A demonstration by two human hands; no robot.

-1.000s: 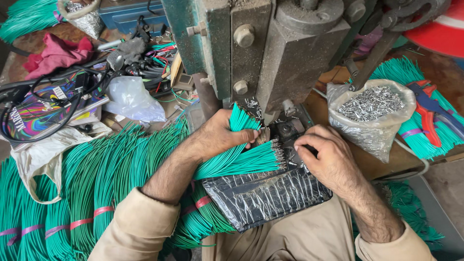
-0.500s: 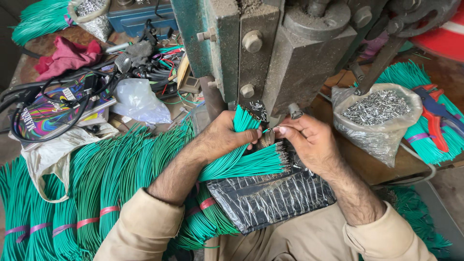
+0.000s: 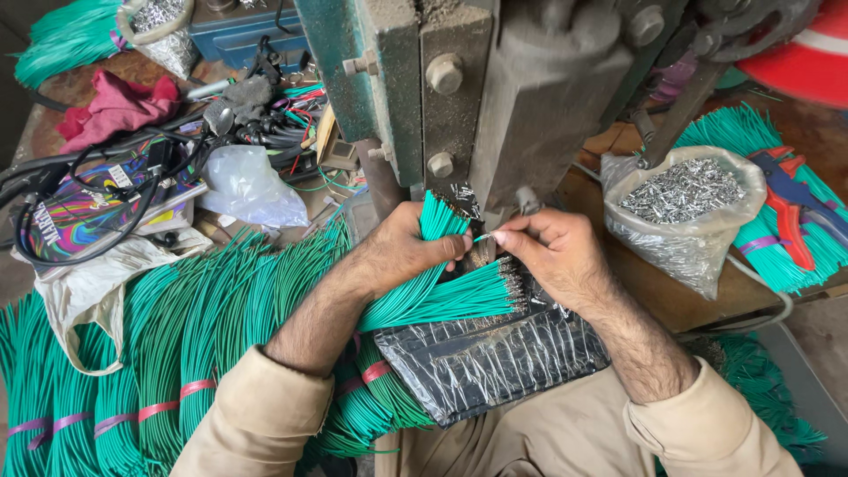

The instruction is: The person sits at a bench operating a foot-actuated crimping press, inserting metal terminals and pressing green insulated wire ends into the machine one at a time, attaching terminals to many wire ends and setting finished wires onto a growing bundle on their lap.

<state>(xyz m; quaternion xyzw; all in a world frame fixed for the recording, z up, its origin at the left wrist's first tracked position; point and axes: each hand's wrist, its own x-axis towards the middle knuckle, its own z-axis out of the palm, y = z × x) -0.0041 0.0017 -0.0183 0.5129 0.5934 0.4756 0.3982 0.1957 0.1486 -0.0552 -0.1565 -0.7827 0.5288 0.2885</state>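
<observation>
Far left on the bench lies a flat package with a swirling rainbow cover (image 3: 75,212), black cables looped over it, and just beside it a crumpled clear plastic bag (image 3: 252,187). Over on the right sits a clear bag of small silvery metal terminals (image 3: 687,208), mouth rolled open, with red and blue pliers (image 3: 793,212) lying on green wire behind it. Below the hands, a black plastic wrap (image 3: 490,358) is spread out, shiny and creased. Now the hands: the left hand (image 3: 402,252) is curled tight around a bundle of green wires (image 3: 439,219), cut ends fanned upward against the grey-green press machine (image 3: 468,97), forearm reaching in from lower left. The right hand (image 3: 552,256) comes in from the lower right, thumb and forefinger pinched narrow on a single green wire (image 3: 482,238), its tip right at the foot of the press. Between the hands, finished wires (image 3: 459,296) lie across the wrap, metal tips pointing right.
</observation>
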